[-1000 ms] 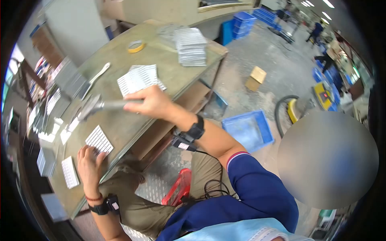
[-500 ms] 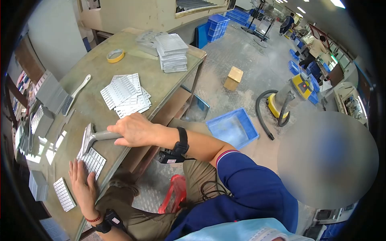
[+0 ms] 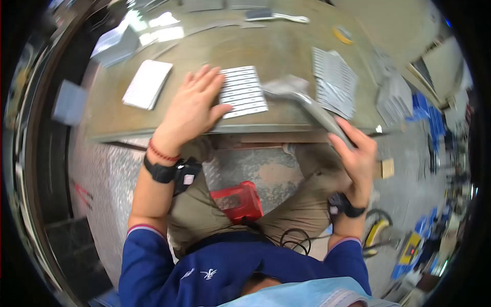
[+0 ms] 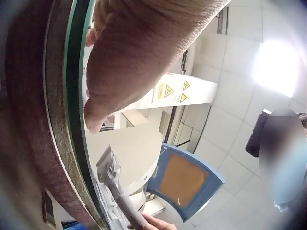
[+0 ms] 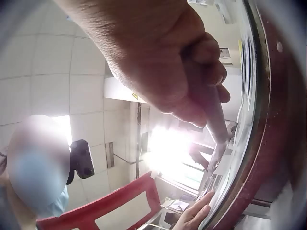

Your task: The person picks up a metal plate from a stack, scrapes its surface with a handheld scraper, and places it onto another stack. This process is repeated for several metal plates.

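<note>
On the table lies a white sheet [image 3: 243, 92] printed with rows of black marks. My left hand [image 3: 192, 105] rests flat at its left edge, fingers straight and thumb on its lower corner. My right hand [image 3: 358, 153] grips the grey handle of a wide-bladed scraper [image 3: 322, 113]. The blade end, blurred, is beside the sheet's right edge. In the left wrist view the scraper [image 4: 120, 191] shows its flared head beyond my left hand [image 4: 139, 52]. Curled fingers of my right hand [image 5: 158, 62] wrap the handle in the right wrist view.
Left of my left hand is a small white stack [image 3: 147, 84]. Loose printed sheets [image 3: 335, 84] overlap on the right, near taller stacks [image 3: 394, 100]. A white-handled brush [image 3: 291, 18] and a yellow tape roll [image 3: 342, 35] lie farther back. A red stool [image 3: 239, 202] stands below the table edge.
The head view has swung round to face the table squarely. My right hand brought the scraper to the sheet, and its blade is now at the right side. My left hand has flattened on the sheet.
</note>
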Tool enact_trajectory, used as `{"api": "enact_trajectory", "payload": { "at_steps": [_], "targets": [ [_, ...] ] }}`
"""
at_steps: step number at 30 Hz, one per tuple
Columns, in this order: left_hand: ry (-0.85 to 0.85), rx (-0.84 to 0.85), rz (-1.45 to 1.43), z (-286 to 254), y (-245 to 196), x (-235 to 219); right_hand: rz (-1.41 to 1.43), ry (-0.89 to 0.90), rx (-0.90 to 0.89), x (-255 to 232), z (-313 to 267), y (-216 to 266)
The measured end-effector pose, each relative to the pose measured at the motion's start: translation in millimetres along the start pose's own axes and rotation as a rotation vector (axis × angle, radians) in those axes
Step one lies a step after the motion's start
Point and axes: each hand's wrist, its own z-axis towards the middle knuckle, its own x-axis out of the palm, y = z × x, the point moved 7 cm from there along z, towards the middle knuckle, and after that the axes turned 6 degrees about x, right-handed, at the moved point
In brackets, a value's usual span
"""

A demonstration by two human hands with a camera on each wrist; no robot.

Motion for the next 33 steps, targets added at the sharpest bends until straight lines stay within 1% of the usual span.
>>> {"api": "enact_trajectory", "payload": {
  "at_steps": [3, 4, 6, 7, 9, 10, 12, 15, 22, 27, 31, 33],
  "targets": [
    [0.028, 0.0, 0.004, -5, 5, 10, -0.062, 0.037, 0.054, -16, -18, -2],
    [0.028, -0.017, 0.004, -5, 7, 11, -0.061, 0.052, 0.047, -18, -22, -1],
    [0.015, 0.021, 0.026, -5, 6, 11, -0.05, 0.069, 0.006, -21, -26, 2],
    [0.014, 0.019, 0.024, -5, 7, 12, -0.051, 0.071, 0.006, -20, -25, 5],
    [-0.002, 0.019, 0.022, -6, 7, 12, -0.093, 0.096, -0.064, -16, -24, 15],
    [-0.001, 0.019, 0.023, -6, 6, 12, -0.091, 0.096, -0.065, -16, -24, 15],
    [0.018, 0.003, 0.0, -5, 5, 11, -0.137, 0.111, -0.144, -12, -24, 19],
    [0.01, 0.008, -0.002, -6, 5, 10, -0.176, 0.114, -0.193, -8, -25, 25],
    [0.024, 0.018, 0.039, -6, 4, 11, -0.217, 0.129, -0.211, -6, -24, 31],
    [0.038, 0.014, 0.022, -5, 3, 12, -0.271, 0.135, -0.17, -2, -21, 42],
    [0.048, 0.022, 0.026, -5, 3, 12, -0.298, 0.118, -0.225, 7, -9, 45],
    [0.053, 0.025, 0.011, -5, 3, 13, -0.315, 0.121, -0.182, 13, -1, 42]
  ]
}}
